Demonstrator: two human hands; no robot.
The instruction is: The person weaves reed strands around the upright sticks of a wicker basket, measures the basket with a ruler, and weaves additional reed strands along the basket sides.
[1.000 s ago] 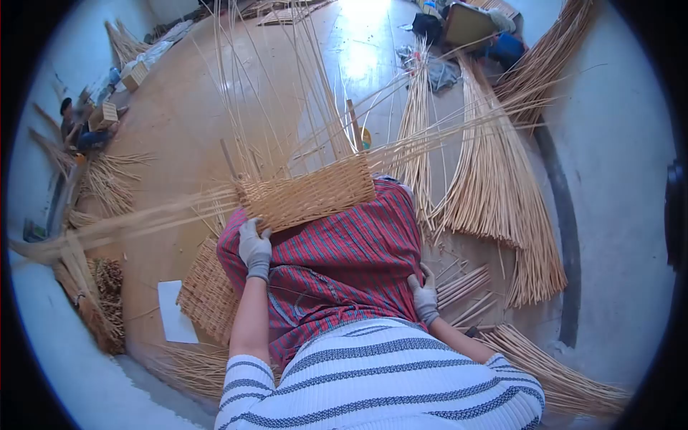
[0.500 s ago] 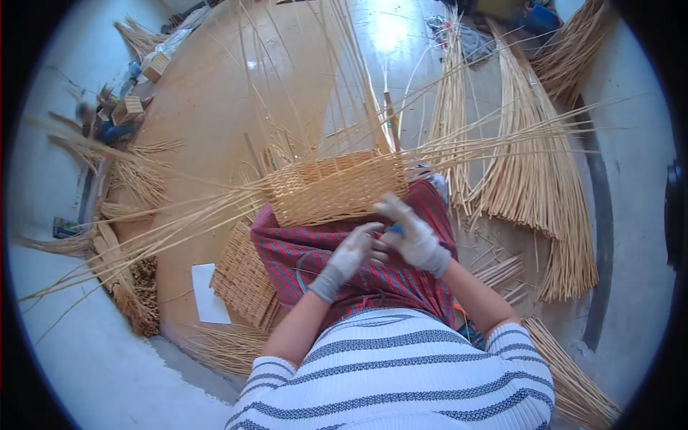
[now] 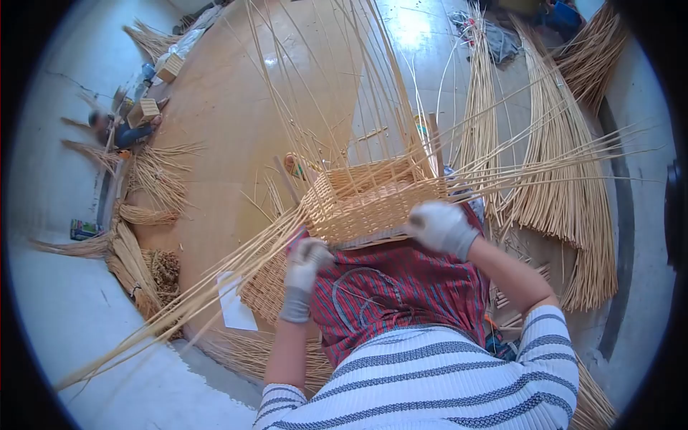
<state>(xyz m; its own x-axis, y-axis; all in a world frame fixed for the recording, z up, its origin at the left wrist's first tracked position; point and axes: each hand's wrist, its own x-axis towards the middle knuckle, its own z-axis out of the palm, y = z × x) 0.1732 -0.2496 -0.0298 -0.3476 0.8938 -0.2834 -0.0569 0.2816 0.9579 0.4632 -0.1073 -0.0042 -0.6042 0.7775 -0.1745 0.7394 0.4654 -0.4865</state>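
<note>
A partly woven wicker basket rests on my lap, tilted, with long unwoven canes fanning out from its sides and top. Beneath it a red striped cloth covers my legs. My left hand, in a pale work glove, is curled at the cloth's left edge, just below the basket's near left corner. Whatever its fingers grip is hidden. My right hand, gloved too, is closed against the basket's lower front edge towards the right; its fingertips are blurred and their hold cannot be made out.
Large cane bundles lie on the right. A woven panel and a white sheet lie by my left side. Another person sits at the far left wall beside a small basket. More canes lie near them.
My hands have moved apart, the left to the cloth's left edge and the right to the basket's front right. The cloth looks flatter. The whole view has shifted slightly.
</note>
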